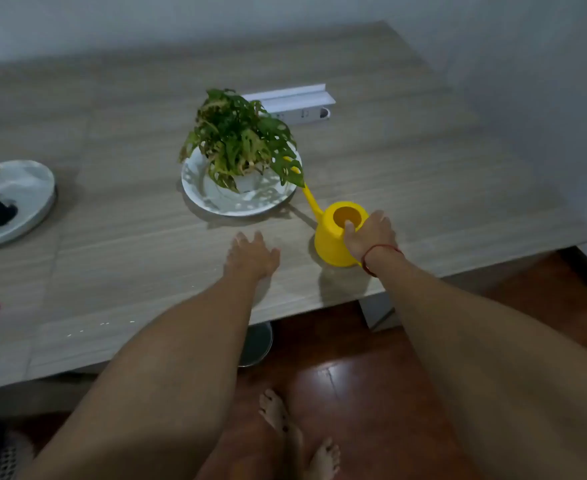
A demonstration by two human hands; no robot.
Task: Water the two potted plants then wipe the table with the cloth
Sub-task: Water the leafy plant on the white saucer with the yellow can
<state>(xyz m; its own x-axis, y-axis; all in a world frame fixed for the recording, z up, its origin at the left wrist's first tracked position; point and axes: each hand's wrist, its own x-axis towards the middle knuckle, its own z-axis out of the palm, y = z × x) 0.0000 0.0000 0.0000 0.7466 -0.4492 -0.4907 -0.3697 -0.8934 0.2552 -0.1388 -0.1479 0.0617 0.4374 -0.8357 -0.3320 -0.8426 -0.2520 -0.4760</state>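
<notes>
Gripping watering can with right hand, left hand spread open just beside

No text, label, brand or number can be read anywhere. The long white plastic box, which lies near the far edge of the grey wood-grain table, carries a few small dark marks on its front side. They are too small and too blurred to tell if they are letters or signs.
</notes>
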